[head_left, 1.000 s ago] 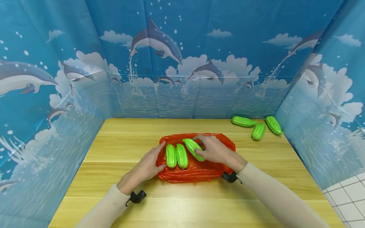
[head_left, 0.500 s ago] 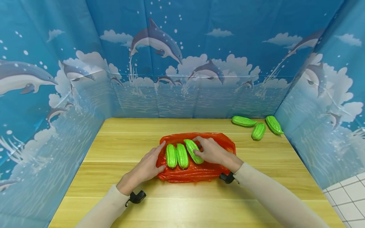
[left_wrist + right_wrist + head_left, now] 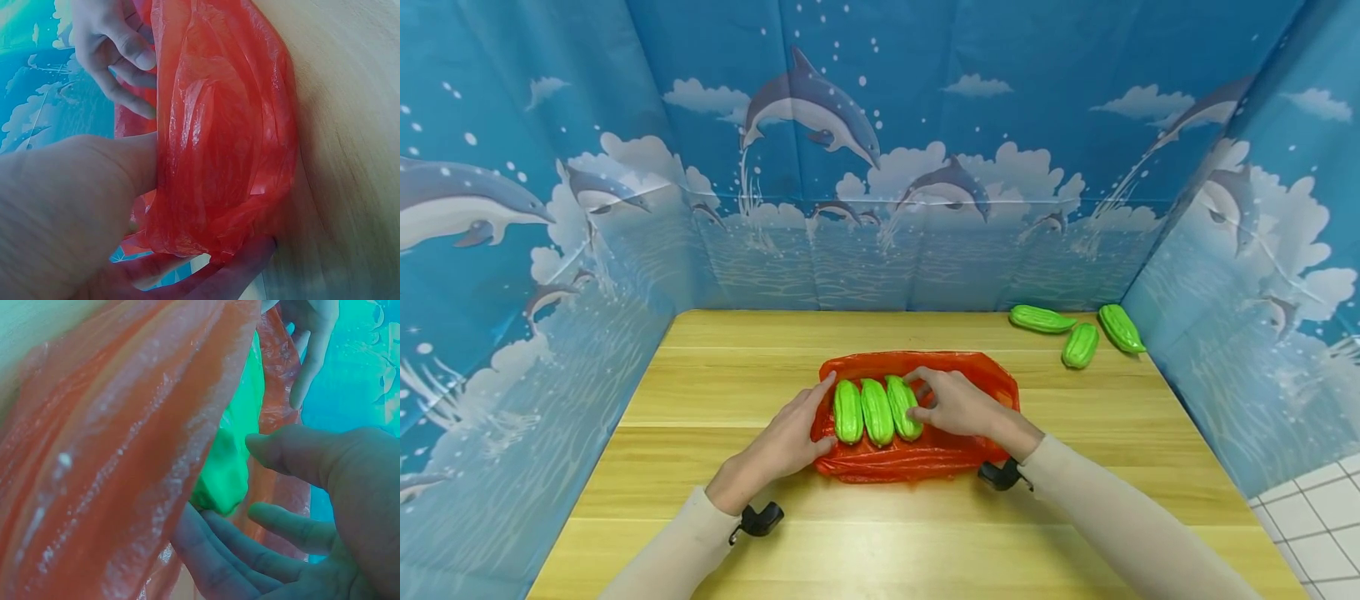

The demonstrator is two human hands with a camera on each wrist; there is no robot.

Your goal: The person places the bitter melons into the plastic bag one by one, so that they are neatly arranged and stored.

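Observation:
A red plastic bag (image 3: pixel 955 417) lies spread on the table, its mouth facing up. Inside, three bright green ridged gourd-like vegetables stand side by side: a left one (image 3: pixel 848 412), a middle one (image 3: pixel 877 412) and a right one (image 3: pixel 903 407). My left hand (image 3: pixel 786 429) holds the bag's left end. In the left wrist view its thumb (image 3: pixel 140 156) reaches inside the film, while the fingers (image 3: pixel 240 269) lie outside. At the right vegetable is my right hand (image 3: pixel 958 404), fingers spread, thumb at its side. The right wrist view shows that vegetable (image 3: pixel 228 469) partly hidden by red film.
Three more green vegetables lie at the back right: a far one (image 3: pixel 1041 319), a near one (image 3: pixel 1080 346) and one by the side curtain (image 3: pixel 1122 328). A blue dolphin-print curtain (image 3: pixel 917 250) encloses the wooden table (image 3: pixel 737 358) at the back and sides.
The right vegetable has gone from slanted to nearly upright beside the middle one, shifting left with my right hand. My left hand has stayed at the bag's left end.

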